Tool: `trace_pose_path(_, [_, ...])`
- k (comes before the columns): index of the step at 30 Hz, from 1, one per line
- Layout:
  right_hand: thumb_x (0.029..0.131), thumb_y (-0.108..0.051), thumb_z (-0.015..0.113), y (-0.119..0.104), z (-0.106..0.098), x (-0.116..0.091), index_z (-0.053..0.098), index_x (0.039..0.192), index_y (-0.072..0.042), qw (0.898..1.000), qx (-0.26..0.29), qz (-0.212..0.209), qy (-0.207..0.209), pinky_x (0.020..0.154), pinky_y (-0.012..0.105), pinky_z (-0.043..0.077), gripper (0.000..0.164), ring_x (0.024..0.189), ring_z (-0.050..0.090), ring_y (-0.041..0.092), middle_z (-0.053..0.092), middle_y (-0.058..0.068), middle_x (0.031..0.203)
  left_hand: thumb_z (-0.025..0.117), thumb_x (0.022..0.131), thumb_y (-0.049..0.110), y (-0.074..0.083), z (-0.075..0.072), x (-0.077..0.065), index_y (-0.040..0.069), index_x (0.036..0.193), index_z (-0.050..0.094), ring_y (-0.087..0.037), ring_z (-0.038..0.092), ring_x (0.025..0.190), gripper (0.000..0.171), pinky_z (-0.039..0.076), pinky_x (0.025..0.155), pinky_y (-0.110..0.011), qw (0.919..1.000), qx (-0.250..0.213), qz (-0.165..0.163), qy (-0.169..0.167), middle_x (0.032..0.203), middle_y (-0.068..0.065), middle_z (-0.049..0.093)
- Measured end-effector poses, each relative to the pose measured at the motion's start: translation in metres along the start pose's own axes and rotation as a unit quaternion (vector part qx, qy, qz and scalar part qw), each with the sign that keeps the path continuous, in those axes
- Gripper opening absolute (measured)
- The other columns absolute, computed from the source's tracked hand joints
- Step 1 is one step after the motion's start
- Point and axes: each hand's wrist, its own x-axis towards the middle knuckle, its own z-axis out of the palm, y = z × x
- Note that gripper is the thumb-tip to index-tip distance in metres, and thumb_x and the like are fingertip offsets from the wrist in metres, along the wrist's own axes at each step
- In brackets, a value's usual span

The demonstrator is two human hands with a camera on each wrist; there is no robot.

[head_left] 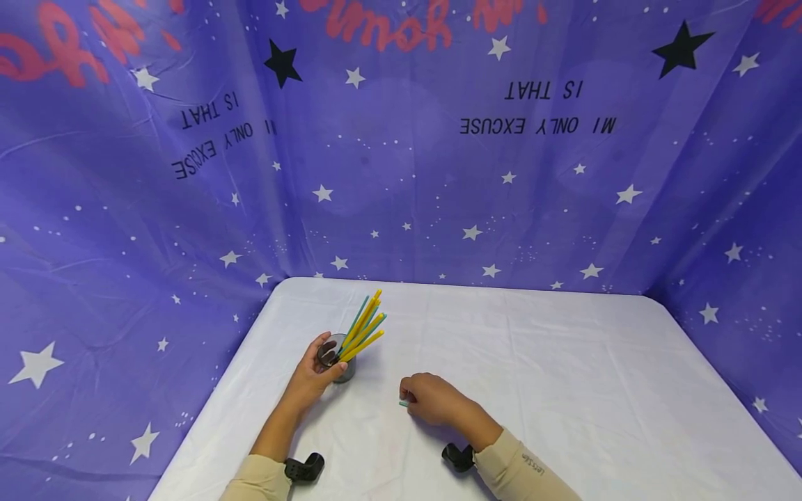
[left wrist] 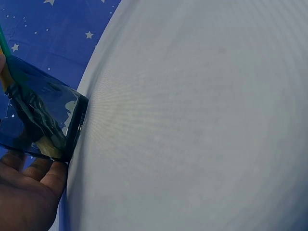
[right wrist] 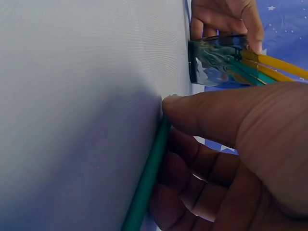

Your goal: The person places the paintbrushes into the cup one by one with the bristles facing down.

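My left hand [head_left: 307, 384] grips a smoky clear cup [head_left: 347, 371], its fingers and thumb around the sides. Several yellow sticks [head_left: 363, 346] and thinner green sticks [head_left: 364, 306] lean out of the cup toward the right. In the left wrist view the cup [left wrist: 50, 91] has its base close to the white table surface. My right hand [head_left: 438, 401] is low over the table, to the right of the cup. It pinches a slim round green stick [right wrist: 148, 178] between thumb and curled fingers; the stick lies along the tabletop, and the hand hides most of it in the head view.
A white cloth covers the table [head_left: 551, 376]. Purple star-printed curtains [head_left: 413, 160] rise behind it and on both sides. Black wrist cameras sit at the left cuff [head_left: 305, 467] and the right cuff [head_left: 458, 458].
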Motion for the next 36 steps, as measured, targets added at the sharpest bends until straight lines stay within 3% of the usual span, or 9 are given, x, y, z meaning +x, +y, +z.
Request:
trace_pose_path(6, [0.086,0.001,0.069,-0.002,0.0,-0.001,0.061,0.082,-0.014,0.999,-0.022,-0.022,0.012,0.066,0.025,0.043,0.018,0.068,0.047,0.006,0.05,-0.011,0.074,0.071,0.09,0.004,0.0,0.0,0.0,0.01,0.155,0.025,-0.036,0.036,0.141,0.08,0.04,0.1,-0.021,1.0,0.002,0.001,-0.003,0.154,-0.021,0.034])
trace_pose_path(16, [0.09,0.002,0.062,-0.003,-0.01,-0.003,0.061,0.085,-0.015,1.0,-0.017,-0.022,0.004,0.067,0.026,0.043,0.018,0.069,0.048,0.006,0.052,-0.011,0.075,0.071,0.09,0.004,0.0,0.0,0.001,0.009,0.155,0.025,-0.036,0.036,0.141,0.08,0.04,0.1,-0.021,1.0,0.004,0.0,-0.004,0.154,-0.021,0.035])
trace_pose_path(27, [0.089,0.003,0.062,-0.014,-0.038,-0.007,0.064,0.092,-0.012,0.996,0.011,-0.075,0.046,0.07,0.026,0.046,0.016,0.074,0.051,0.006,0.056,-0.01,0.081,0.072,0.09,0.008,-0.001,-0.001,0.0,0.012,0.156,0.025,-0.033,0.036,0.141,0.081,0.04,0.1,-0.021,0.9999,0.005,-0.009,-0.006,0.155,-0.019,0.034])
trace_pose_path(36, [0.091,0.001,0.063,-0.022,-0.06,-0.01,0.062,0.094,-0.012,0.99,0.058,-0.086,0.097,0.069,0.026,0.047,0.014,0.076,0.054,0.006,0.057,-0.011,0.082,0.072,0.09,0.006,0.0,0.0,0.0,0.013,0.155,0.026,-0.033,0.035,0.142,0.08,0.04,0.099,-0.02,0.9999,-0.002,-0.008,-0.006,0.155,-0.019,0.034])
